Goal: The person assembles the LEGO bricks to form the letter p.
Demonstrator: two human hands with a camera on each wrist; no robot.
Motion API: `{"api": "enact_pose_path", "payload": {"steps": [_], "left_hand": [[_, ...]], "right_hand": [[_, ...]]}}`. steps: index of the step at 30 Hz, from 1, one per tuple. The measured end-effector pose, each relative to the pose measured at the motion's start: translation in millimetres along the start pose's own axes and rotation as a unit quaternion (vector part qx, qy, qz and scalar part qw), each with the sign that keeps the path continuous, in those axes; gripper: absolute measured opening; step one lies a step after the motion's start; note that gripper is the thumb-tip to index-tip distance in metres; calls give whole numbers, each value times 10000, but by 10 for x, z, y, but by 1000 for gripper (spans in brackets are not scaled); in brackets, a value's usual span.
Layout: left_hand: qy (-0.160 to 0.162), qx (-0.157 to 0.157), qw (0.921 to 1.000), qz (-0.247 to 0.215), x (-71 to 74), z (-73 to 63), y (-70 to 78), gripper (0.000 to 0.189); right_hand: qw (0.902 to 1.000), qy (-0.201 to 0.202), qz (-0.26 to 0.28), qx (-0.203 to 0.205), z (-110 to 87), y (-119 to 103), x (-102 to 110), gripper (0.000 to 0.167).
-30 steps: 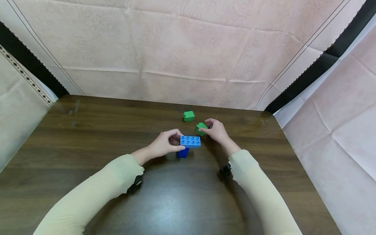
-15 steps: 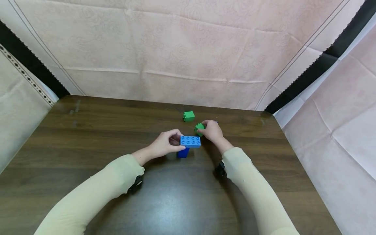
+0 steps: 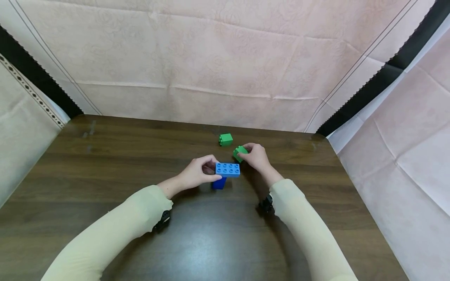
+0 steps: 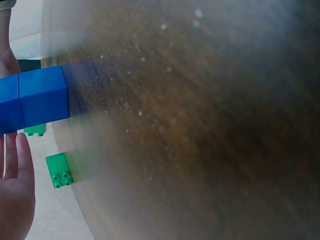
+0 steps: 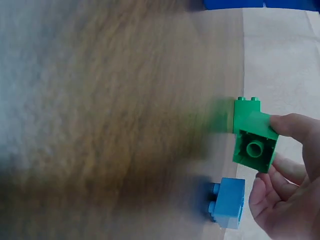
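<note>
Green block [image 3: 240, 153] pinched in my right hand [image 3: 257, 157], just beyond the blue stack [image 3: 227, 169] my left hand [image 3: 195, 171] grips, seems at the orienting step (studs face sideways), so next probably needs turning studs-up.

Left grip [image 4: 16, 200] cropped in left wrist view, tabletop [image 4: 175, 125] blurred there

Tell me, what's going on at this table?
A person is handling toy bricks with both bare hands. Their left hand grips an eight-studded light blue rectangular plastic brick, which sits over dark blue plastic bricks. Their right hand pinches a green plastic block, held tilted and apart from the blue ones. A second green plastic block lies farther back on the brown wood-grain table, and a small light blue plastic block lies near the right hand.
</note>
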State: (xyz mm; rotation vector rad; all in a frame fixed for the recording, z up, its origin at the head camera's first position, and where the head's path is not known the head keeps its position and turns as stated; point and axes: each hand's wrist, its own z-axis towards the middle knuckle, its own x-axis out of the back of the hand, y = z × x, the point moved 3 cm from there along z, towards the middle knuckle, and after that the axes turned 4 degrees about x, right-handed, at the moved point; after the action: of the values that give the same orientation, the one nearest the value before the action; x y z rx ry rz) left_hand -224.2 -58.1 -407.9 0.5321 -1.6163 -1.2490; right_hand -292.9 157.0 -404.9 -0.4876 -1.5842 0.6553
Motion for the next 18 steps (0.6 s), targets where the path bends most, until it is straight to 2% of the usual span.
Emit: {"api": "enact_pose_path", "payload": {"steps": [7, 12, 18], "left_hand": [[-25, -2, 10000, -26, 0, 8, -2, 27], [-28, -26, 10000, -19, -1, 9, -8, 27], [-30, -5, 10000, -15, 0, 11, -2, 27]], "right_hand": [[9974, 235, 669, 143, -36, 7, 65, 39], [9923, 281, 1207, 68, -55, -5, 100, 40], [9898, 151, 1401, 219, -68, -31, 97, 42]]}}
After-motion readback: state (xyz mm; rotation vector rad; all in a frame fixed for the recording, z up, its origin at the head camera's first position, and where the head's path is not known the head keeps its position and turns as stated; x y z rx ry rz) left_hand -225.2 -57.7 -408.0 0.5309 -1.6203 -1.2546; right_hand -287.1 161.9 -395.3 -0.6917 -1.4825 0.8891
